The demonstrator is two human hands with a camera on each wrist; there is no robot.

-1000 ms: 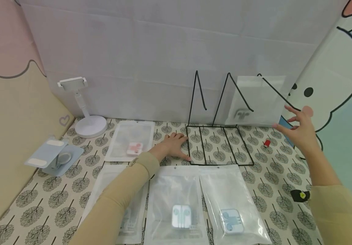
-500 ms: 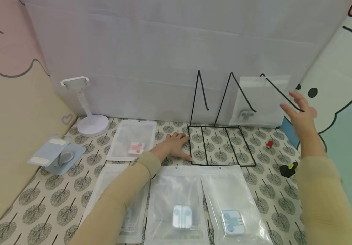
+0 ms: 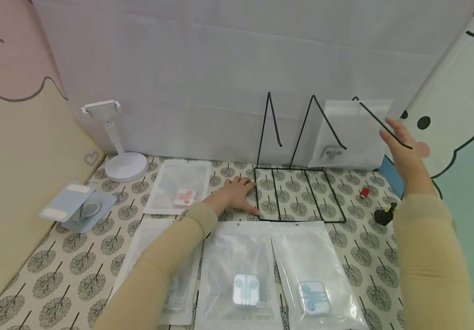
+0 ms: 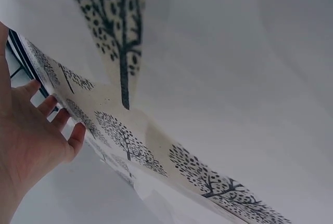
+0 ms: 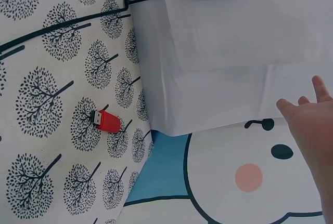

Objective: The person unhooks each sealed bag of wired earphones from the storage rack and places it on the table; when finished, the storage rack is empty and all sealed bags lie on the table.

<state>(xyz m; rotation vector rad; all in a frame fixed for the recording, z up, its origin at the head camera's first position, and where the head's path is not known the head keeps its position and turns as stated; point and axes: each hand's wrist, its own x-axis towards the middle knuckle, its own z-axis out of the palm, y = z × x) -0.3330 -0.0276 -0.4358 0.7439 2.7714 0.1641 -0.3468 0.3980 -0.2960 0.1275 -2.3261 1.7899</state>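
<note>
My left hand (image 3: 237,195) rests with spread fingers at the left edge of the black wire rack (image 3: 276,195). In the left wrist view its fingers (image 4: 61,119) are slightly bent beside the rack's dark bars. A frosted zip bag (image 3: 356,133) hangs from the rack's rightmost prong, with an earphone case (image 3: 331,153) showing at its lower left. Close to that prong's tip is my right hand (image 3: 406,151), its fingers extended. The right wrist view shows the right hand (image 5: 312,125) apart from the bag, holding nothing.
Clear bags with blue-white earphone cases lie in front: a middle bag (image 3: 224,261) and a right bag (image 3: 303,247). A pink-case bag (image 3: 178,176) lies at left, beside a white phone stand (image 3: 125,167) and a blue folding stand (image 3: 65,201). A red USB stick (image 3: 364,192) lies right.
My right hand has moved from the hanging bag's lower right corner up and away from it, near the prong tip. The bag stays on the rack. My left hand keeps its place.
</note>
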